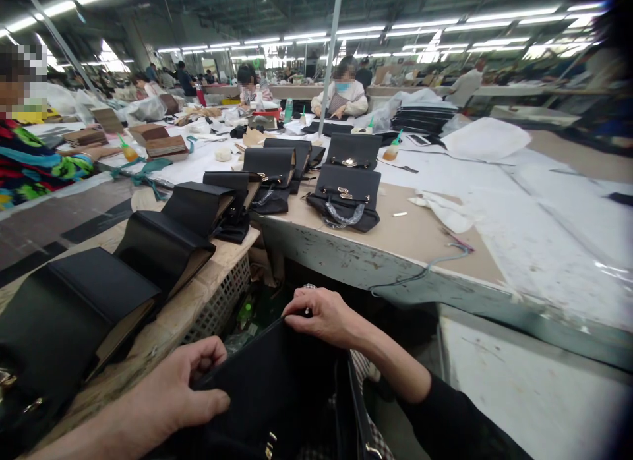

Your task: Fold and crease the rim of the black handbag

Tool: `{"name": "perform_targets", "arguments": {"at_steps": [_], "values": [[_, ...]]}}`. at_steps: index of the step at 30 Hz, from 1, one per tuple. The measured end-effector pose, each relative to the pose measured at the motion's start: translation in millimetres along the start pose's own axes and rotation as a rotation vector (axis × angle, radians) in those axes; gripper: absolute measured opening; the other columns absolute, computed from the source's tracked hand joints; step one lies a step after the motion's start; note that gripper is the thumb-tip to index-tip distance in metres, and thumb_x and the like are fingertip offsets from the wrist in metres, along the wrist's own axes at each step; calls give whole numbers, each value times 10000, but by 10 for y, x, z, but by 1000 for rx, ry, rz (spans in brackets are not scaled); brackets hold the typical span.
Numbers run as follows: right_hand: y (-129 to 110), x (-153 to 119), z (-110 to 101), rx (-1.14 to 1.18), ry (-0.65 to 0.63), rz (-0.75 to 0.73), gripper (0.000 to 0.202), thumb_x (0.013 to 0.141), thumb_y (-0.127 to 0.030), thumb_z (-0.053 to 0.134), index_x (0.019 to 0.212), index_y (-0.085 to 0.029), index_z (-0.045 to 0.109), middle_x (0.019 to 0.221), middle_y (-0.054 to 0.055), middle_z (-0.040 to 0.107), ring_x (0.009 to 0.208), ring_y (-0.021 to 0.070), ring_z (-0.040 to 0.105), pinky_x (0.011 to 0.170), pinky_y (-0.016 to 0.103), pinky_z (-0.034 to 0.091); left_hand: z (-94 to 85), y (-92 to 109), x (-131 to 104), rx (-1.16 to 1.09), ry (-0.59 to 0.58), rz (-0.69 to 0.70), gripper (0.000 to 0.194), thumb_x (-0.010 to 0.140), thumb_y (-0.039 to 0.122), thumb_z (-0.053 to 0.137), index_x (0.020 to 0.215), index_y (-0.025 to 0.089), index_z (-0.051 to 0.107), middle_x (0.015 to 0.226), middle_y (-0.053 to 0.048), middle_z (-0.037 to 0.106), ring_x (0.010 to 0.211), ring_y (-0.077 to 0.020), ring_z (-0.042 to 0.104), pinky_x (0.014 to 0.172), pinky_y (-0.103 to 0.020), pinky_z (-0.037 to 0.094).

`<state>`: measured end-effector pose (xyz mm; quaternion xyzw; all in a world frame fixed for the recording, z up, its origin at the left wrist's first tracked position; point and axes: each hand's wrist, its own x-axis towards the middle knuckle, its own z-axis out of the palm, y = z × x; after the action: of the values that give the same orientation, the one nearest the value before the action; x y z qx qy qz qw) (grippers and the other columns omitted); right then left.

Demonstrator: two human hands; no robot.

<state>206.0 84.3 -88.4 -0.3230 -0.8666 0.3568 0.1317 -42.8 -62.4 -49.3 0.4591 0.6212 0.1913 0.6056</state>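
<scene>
Black leather handbag [277, 387] held low below the desk [395, 249] edge. Left hand [182, 387] pinches its near-left rim, right hand [321, 315] its far edge; bag between.

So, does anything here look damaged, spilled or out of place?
Nothing stands out. Both hands, left and right, grip the black handbag on the lap; finished handbags stand in rows on the worktable.

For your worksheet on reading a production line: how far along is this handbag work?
Done, apparently: black handbags with clasps stand in a row on the table. In hand: left hand and right hand both grip a black bag. How many remain cannot be told.
</scene>
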Motion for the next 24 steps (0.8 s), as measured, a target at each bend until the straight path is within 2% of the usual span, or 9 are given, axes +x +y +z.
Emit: {"name": "perform_targets", "arguments": {"at_steps": [9, 13, 16, 20, 24], "values": [[-16, 30, 12, -18, -8, 16, 164, 885, -303, 639, 945, -306, 792, 920, -20, 717, 854, 168, 635, 733, 286, 392, 14, -119, -19, 46, 116, 67, 345, 820, 508, 699, 838, 222, 506, 757, 52, 509, 739, -160, 468, 653, -253, 392], [-24, 36, 5, -22, -6, 24, 162, 882, -299, 642, 945, -305, 792, 912, -25, 717, 849, 164, 632, 718, 281, 386, -6, -195, -19, 184, 140, 81, 422, 907, 639, 525, 889, 218, 539, 774, 41, 488, 726, -163, 456, 647, -260, 385], [-27, 37, 4, -27, -4, 29, 162, 878, -294, 645, 946, -301, 792, 902, -25, 716, 844, 162, 632, 713, 278, 385, 11, -198, -41, 244, 187, 84, 452, 966, 646, 394, 913, 228, 558, 797, 31, 527, 733, -167, 479, 660, -260, 391], [-24, 22, -6, -17, 3, 39, 159, 872, -285, 650, 938, -296, 795, 906, -20, 717, 851, 166, 629, 725, 277, 389, 64, -188, -28, 152, 188, 34, 404, 877, 624, 567, 866, 220, 566, 774, 24, 591, 731, -176, 539, 652, -253, 418], [-19, 11, -21, -1, -13, 39, 162, 876, -288, 651, 949, -296, 795, 927, -12, 721, 868, 174, 630, 740, 277, 402, 71, -236, 34, 71, 199, -42, 406, 739, 576, 712, 768, 209, 539, 670, 36, 573, 626, -153, 511, 569, -242, 367]]}}
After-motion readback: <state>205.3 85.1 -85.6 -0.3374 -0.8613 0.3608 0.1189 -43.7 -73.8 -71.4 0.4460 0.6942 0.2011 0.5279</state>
